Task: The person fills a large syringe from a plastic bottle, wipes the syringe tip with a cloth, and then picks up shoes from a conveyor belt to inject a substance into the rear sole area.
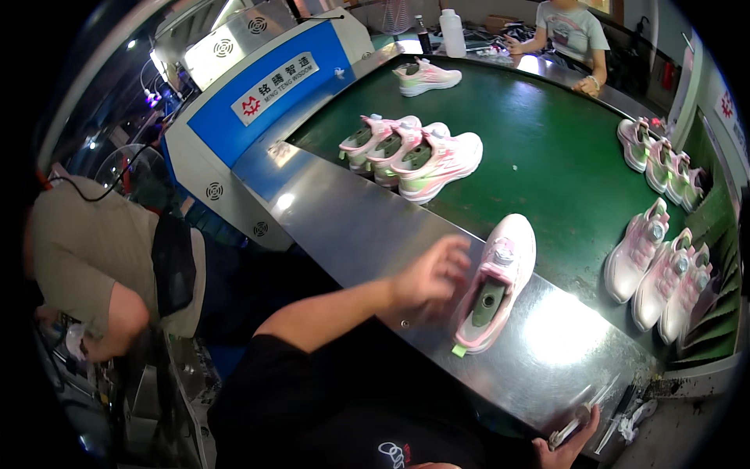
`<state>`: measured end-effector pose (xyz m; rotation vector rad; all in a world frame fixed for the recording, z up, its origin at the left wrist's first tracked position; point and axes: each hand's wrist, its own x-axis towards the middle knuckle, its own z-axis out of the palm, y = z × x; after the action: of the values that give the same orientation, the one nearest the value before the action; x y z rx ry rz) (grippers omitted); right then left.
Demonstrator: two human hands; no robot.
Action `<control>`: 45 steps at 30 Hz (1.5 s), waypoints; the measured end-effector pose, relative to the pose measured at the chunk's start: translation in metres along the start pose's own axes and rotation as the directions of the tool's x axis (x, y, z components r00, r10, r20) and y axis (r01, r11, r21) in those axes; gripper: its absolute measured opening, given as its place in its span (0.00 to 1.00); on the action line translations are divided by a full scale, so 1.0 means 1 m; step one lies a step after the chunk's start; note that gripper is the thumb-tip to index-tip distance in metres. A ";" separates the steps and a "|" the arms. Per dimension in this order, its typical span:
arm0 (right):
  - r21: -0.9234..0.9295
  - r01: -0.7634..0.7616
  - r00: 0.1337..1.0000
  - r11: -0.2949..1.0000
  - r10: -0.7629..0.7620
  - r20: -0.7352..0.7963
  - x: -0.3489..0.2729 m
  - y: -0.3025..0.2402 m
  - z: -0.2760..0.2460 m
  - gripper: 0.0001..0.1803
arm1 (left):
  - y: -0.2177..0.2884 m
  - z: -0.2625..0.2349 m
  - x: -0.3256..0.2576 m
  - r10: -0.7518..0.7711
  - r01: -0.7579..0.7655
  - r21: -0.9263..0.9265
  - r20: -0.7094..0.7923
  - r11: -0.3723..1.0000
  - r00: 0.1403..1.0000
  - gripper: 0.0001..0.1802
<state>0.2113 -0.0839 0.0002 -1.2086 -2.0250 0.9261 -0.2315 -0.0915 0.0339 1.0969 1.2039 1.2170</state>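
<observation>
A pale pink and white sneaker (498, 281) with a grey-green insole and a dial on its tongue stands on the metal edge, toe away from me. My left hand (433, 273) hovers just left of it, slightly blurred, its fingers apart and loosely bent with nothing in them. Low at the right, over the near rim of the metal edge, my right hand (574, 444) has its fingers round a small object (569, 428) with pale and dark parts. Its kind is too unclear to name.
Beyond the metal edge (351, 230) lies a green conveyor belt (531, 148). Several matching sneakers (437, 166) stand left, others (660, 273) right; one sneaker (426, 76) is farther back. Thin sticks (605, 391) lie near my right hand. Co-workers (574, 35) are at the back and left.
</observation>
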 end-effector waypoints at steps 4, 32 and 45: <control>0.186 -0.059 0.998 0.981 0.053 0.039 -0.010 -0.020 -0.011 0.63 | -0.004 -0.022 0.102 -0.119 0.120 -0.010 -0.229 0.993 0.966 0.29; 0.990 -0.109 0.914 0.094 -0.382 0.137 0.077 -0.142 -0.018 0.60 | 0.013 0.085 0.067 0.390 -0.191 -0.553 0.267 0.811 0.881 0.35; 0.957 -0.169 0.947 0.235 -0.230 0.224 0.090 -0.165 -0.005 0.49 | 0.021 0.083 0.065 0.493 -0.343 -0.425 0.320 0.838 0.809 0.36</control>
<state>0.0981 -0.0574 0.1478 -0.2378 -1.0860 2.0464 -0.1516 -0.0225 0.0569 1.3097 0.3898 1.3738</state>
